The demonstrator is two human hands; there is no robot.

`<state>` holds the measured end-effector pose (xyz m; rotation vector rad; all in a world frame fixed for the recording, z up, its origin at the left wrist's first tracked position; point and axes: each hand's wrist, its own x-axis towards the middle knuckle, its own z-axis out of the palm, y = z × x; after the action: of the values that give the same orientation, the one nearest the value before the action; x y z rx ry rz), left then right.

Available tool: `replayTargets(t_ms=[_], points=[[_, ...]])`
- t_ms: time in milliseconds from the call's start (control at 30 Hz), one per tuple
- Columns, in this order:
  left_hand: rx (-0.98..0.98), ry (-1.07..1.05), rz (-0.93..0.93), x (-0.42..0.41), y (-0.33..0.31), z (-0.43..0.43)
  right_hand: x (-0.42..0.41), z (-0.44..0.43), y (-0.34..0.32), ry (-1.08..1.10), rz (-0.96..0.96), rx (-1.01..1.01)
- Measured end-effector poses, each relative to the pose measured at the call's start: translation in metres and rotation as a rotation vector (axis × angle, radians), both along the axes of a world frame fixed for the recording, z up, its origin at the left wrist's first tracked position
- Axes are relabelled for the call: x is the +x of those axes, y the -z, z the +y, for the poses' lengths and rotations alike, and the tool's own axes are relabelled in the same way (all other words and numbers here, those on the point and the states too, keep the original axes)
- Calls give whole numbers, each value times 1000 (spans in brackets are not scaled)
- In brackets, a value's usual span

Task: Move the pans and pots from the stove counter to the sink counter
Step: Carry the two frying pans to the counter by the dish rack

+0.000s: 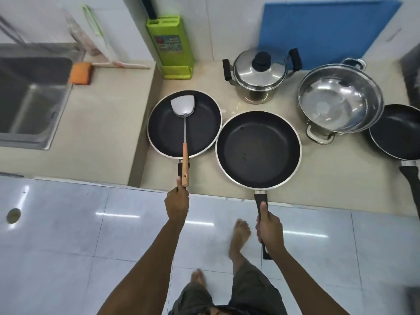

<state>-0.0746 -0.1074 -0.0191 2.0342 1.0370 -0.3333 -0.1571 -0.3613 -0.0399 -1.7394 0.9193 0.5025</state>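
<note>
My left hand (pixel 176 204) grips the handle of a black frying pan (pixel 200 133), and a steel spatula (pixel 185 114) with a wooden handle lies in that pan. My right hand (pixel 269 230) grips the long black handle of a second black frying pan (pixel 258 151) just to the right. Both pans are over the lower counter (pixel 336 178). Behind them stand a lidded steel pot (pixel 259 76) and an open steel pot (pixel 341 103). A third black pan (pixel 400 133) sits at the far right edge.
The raised sink counter (pixel 100 123) is on the left, with a steel sink (pixel 29 103) and an orange sponge (pixel 80 73). A green knife block (pixel 170 48) and a blue cutting board (pixel 322 30) lean on the tiled wall. My bare feet are on the tile floor.
</note>
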Motion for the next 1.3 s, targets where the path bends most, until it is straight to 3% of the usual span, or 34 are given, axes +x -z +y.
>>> replayTargets(t_ms=[233, 533, 967, 1300], points=[[39, -17, -57, -83, -13, 5, -47, -24, -12, -10, 33, -75], [-24, -37, -211, -189, -62, 72, -117, 33, -76, -67, -218, -161], [27, -309, -378, -273, -167, 277, -91, 267, -209, -387, -565, -7], [201, -587, -413, -279, -190, 485, -30, 506, -221, -631, -576, 134]])
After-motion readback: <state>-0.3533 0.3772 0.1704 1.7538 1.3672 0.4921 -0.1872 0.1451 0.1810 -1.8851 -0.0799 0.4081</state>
